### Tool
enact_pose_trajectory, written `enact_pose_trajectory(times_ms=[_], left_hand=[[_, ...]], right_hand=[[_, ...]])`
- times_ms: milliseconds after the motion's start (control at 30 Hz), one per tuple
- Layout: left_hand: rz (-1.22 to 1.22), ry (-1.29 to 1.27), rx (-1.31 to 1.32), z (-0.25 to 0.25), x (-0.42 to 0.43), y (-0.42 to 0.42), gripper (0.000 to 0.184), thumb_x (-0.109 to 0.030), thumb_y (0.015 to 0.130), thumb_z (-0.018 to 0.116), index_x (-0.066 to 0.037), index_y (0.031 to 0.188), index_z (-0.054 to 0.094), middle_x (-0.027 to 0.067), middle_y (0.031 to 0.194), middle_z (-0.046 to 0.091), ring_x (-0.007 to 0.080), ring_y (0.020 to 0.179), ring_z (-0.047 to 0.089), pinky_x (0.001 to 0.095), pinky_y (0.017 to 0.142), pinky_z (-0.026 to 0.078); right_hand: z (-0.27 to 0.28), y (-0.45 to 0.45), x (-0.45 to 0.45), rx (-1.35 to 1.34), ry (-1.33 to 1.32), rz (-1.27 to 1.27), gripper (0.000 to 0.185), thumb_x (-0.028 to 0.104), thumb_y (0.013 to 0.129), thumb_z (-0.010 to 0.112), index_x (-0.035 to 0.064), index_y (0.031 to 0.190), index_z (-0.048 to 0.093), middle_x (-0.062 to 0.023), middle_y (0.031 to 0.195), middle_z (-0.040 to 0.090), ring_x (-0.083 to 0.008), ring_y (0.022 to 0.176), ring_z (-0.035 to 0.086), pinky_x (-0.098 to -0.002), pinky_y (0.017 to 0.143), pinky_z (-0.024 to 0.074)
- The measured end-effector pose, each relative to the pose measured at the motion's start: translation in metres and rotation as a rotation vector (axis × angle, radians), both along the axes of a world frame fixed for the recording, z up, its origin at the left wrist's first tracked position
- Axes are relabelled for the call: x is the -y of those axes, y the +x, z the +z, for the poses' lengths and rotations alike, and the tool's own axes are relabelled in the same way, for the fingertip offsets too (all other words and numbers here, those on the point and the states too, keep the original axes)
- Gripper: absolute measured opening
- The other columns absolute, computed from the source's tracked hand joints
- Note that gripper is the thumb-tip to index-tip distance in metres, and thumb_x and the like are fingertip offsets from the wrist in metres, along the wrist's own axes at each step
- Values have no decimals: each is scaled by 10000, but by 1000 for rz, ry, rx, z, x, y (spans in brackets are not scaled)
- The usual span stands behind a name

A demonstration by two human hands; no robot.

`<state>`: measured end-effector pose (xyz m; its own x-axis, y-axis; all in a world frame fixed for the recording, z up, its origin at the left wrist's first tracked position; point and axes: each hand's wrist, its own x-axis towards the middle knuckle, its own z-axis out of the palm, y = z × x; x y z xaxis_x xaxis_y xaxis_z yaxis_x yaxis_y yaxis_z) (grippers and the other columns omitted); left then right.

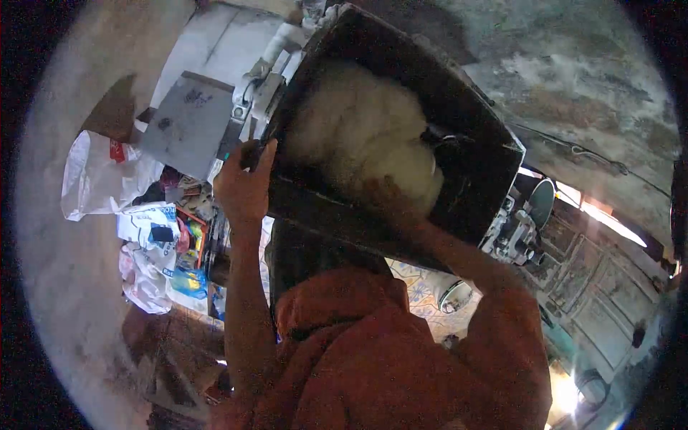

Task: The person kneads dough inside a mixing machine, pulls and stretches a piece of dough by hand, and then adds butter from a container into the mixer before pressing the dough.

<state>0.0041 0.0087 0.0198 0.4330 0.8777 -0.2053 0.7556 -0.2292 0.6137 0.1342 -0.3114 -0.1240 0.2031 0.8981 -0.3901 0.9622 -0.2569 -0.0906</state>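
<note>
A dark, deep mixing trough (344, 208) stands tilted in front of me, holding a pale, soft mass (351, 122) that looks like dough. My left hand (244, 183) grips the near left corner of its rim, thumb and fingers hooked round the edge. Inside the trough, my right hand (390, 197) lies on the near side of the pale mass with fingers extended; shadow blurs the fingertips. A thin shiny metal part (448, 136) shows beside the mass, mostly hidden in the dark.
Machine fittings (512, 240) jut out at the trough's right, and more metal parts (251, 93) at its left. Beyond those lies a grey flat plate (188, 122). White plastic bags (147, 269) and clutter fill the left side. A round container (455, 295) sits on the patterned floor.
</note>
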Motion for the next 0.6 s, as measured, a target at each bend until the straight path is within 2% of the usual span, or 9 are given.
enact_pose_trajectory(times_ms=[67, 100, 167, 267, 400, 467, 500, 533, 600], left_hand=[[-28, 43, -17, -6, -2, -1, 454, -490, 792, 703, -77, 981, 703, 157, 905, 702, 349, 840, 675, 439, 774, 504], [-55, 84, -33, -8, -3, -4, 456, -502, 797, 692, -82, 973, 704, 156, 891, 702, 355, 828, 673, 444, 767, 505], [-80, 104, -79, -19, -2, -7, 467, -526, 801, 673, -92, 970, 704, 154, 879, 701, 360, 820, 671, 448, 756, 508], [-115, 120, -20, -9, -6, -5, 503, -588, 808, 623, -118, 974, 697, 145, 859, 699, 366, 811, 666, 456, 735, 511], [-95, 122, -249, -1, 0, -2, 457, -540, 817, 641, -123, 997, 689, 130, 885, 702, 344, 828, 672, 450, 727, 514], [-97, 77, -48, -1, 0, -5, 433, -500, 813, 666, -122, 1022, 690, 129, 890, 702, 336, 835, 673, 439, 732, 515], [-105, 54, -55, -1, -1, -4, 431, -474, 808, 682, -118, 1050, 687, 135, 900, 702, 340, 845, 670, 439, 750, 512], [-111, 40, -68, -1, -1, -6, 431, -474, 808, 682, -118, 1050, 687, 135, 900, 702, 340, 845, 670, 439, 750, 512], [-96, 59, -15, -1, -1, -3, 433, -472, 813, 677, -116, 1058, 686, 139, 905, 701, 341, 854, 672, 444, 754, 511]], right_hand=[[25, 18, -45, 76, 244, 378, 462, 142, 836, 578, 101, 1293, 519, -134, 1237, 560, -329, 1162, 525, -459, 1025, 388], [23, 26, -61, 71, 248, 383, 462, 142, 836, 578, 101, 1293, 519, -134, 1237, 560, -329, 1162, 525, -459, 1025, 388], [31, 38, -76, -197, 44, 128, 376, 118, 809, 621, 87, 1183, 597, -124, 1143, 605, -311, 1109, 548, -445, 1013, 392], [74, 69, -93, -48, -31, 244, 322, 105, 760, 680, 81, 1079, 644, -121, 1032, 635, -300, 1025, 581, -436, 971, 421], [84, 94, -80, 32, -302, 315, 370, 78, 715, 714, 81, 1079, 643, -131, 994, 638, -298, 977, 600, -434, 950, 436], [91, 94, -73, -57, -240, 22, 380, 91, 712, 718, 75, 1083, 640, -132, 949, 643, -289, 952, 609, -427, 916, 458], [56, 102, -52, -104, -261, -81, 399, 49, 720, 697, 68, 1113, 626, -164, 1058, 626, -335, 1026, 593, -429, 941, 458], [66, 98, -43, -118, -274, -85, 399, 49, 720, 697, 68, 1113, 626, -164, 1058, 626, -335, 1026, 593, -429, 941, 458], [125, 87, -33, -173, 137, -94, 410, 32, 744, 669, 59, 1148, 605, -194, 1193, 573, -380, 1126, 551, -428, 985, 444]])
